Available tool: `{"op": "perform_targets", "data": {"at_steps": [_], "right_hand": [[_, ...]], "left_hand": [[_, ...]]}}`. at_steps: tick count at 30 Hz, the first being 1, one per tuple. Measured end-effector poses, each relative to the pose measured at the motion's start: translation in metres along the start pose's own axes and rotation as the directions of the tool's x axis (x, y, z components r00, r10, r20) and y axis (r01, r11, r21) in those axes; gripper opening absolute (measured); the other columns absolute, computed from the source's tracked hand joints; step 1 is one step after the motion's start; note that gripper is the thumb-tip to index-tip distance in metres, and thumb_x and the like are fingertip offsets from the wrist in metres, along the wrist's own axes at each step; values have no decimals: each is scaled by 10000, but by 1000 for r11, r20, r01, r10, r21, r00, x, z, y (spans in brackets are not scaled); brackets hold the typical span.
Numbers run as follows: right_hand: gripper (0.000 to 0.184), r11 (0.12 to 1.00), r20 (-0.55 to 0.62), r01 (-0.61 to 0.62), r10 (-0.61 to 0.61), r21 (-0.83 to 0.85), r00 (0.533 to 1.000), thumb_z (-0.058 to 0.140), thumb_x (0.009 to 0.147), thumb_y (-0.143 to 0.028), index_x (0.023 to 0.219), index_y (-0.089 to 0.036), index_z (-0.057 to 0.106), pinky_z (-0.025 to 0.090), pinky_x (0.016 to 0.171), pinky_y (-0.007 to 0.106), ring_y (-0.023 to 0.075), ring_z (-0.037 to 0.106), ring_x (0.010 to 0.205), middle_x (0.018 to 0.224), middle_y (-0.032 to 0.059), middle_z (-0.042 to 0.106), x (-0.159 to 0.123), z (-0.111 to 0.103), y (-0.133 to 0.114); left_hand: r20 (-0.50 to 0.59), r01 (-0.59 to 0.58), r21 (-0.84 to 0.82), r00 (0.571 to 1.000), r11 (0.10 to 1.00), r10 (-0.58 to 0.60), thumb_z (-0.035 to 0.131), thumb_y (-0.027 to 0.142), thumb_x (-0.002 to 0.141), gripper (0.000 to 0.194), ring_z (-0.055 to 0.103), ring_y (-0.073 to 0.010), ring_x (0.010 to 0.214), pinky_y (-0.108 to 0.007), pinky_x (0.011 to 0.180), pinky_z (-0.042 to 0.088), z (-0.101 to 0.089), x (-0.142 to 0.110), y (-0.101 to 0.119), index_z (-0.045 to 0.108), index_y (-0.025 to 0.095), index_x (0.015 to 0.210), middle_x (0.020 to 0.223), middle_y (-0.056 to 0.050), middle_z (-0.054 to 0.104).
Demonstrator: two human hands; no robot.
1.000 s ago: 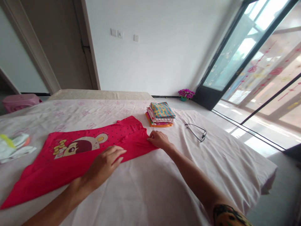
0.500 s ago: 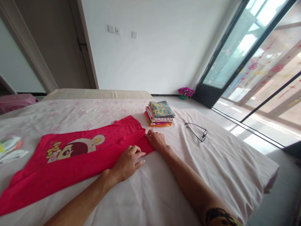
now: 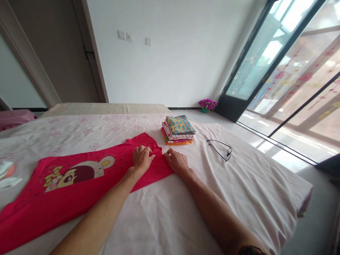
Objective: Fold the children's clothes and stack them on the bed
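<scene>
A red T-shirt lies across the bed, folded over along its near side, with dark dots and a cartoon bear print. My left hand is on the shirt close to its right end, fingers bent and closed on the fabric. At the shirt's right edge, my right hand has its fingertips closed on the cloth. The fabric is slightly bunched between both hands. Just beyond my right hand sits a stack of folded clothes, with a teal and yellow patterned piece on top.
Black-framed glasses rest on the pale bedsheet to the right. A clear bag with white and orange items lies at the far left. Beyond the bed are a pink stool, purple flowers and a glass door.
My left hand has moved away from me, from the shirt's near edge onto its upper part near the right end. My right hand stays at the shirt's right edge. The view has shifted slightly.
</scene>
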State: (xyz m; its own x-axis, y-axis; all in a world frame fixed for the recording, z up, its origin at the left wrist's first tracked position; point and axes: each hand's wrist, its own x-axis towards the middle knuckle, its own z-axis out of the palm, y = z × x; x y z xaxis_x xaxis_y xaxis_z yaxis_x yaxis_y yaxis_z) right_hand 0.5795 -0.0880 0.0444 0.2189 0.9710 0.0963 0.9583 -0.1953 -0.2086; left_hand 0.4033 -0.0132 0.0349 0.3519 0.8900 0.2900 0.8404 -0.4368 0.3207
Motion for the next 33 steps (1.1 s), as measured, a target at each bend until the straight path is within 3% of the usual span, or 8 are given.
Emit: {"op": "perform_targets", "data": {"at_steps": [5, 9, 16, 20, 23, 26, 29, 33], "right_hand": [[439, 997, -11, 77, -77, -2, 997, 363, 976, -607, 1168, -257, 548, 384, 809, 314, 220, 641, 1022, 1124, 59, 700, -7, -2, -3], [473, 996, -1, 85, -85, -24, 996, 394, 950, -643, 1175, -259, 551, 388, 837, 329, 229, 630, 1033, 1132, 69, 685, -6, -1, -6], [348, 999, -36, -10, 8, -51, 999, 363, 1008, -489, 1127, -255, 591, 397, 853, 346, 219, 625, 1007, 1099, 62, 690, 1, -1, 3], [352, 998, -182, 59, -63, -24, 981, 315, 1034, -373, 1116, -231, 626, 407, 919, 359, 222, 596, 1054, 1105, 83, 689, -4, -11, -6], [382, 947, -206, 321, -307, 34, 929, 336, 1031, -366, 1294, -219, 571, 384, 1038, 375, 221, 521, 1226, 1307, 97, 616, -17, -10, -26], [524, 859, -145, 509, -498, 52, 855, 396, 1010, -444, 1469, -193, 420, 276, 1169, 416, 235, 339, 1422, 1521, 101, 430, -31, 6, -44], [648, 860, -83, 510, -507, 24, 858, 405, 994, -521, 1524, -156, 335, 206, 1209, 441, 256, 250, 1473, 1576, 126, 326, -37, 23, -45], [633, 876, -4, 481, -481, -23, 877, 372, 1008, -504, 1538, -163, 311, 193, 1210, 464, 256, 239, 1478, 1584, 122, 290, -33, 26, -29]], "left_hand": [[-33, 1, -32, 999, 999, -2, 471, 349, 964, 189, 651, -194, 889, -299, 731, 441, 7, 5, -4, 557, 212, 1060, 1000, -64, 696], [-40, 5, -21, 999, 1000, -6, 474, 338, 965, 171, 668, -192, 784, -292, 644, 424, 12, 7, -12, 531, 227, 1082, 963, -54, 709], [-107, -137, 23, 984, 990, 139, 532, 281, 931, 251, 617, -254, 1059, -385, 915, 459, 0, 2, -18, 576, 197, 1163, 1114, -116, 666], [-187, -389, -6, 906, 921, 381, 448, 246, 964, 255, 602, -225, 1125, -385, 1020, 443, -17, -19, -23, 628, 190, 1136, 1173, -98, 677], [-115, -488, 3, 867, 873, 485, 420, 295, 979, 341, 552, -232, 1252, -417, 1100, 399, -17, -39, -29, 603, 184, 1243, 1305, -108, 641], [40, -482, 39, 876, 875, 481, 417, 358, 976, 459, 471, -264, 1355, -468, 1150, 337, -9, -53, -38, 525, 148, 1369, 1437, -148, 539], [122, -442, 70, 894, 894, 432, 407, 420, 973, 553, 375, -283, 1425, -487, 1182, 277, -4, -59, -50, 456, 134, 1443, 1529, -160, 416], [147, -405, 88, 909, 910, 391, 389, 522, 962, 631, 295, -286, 1466, -508, 1201, 214, -13, -66, -65, 395, 180, 1493, 1574, -143, 337]]}}
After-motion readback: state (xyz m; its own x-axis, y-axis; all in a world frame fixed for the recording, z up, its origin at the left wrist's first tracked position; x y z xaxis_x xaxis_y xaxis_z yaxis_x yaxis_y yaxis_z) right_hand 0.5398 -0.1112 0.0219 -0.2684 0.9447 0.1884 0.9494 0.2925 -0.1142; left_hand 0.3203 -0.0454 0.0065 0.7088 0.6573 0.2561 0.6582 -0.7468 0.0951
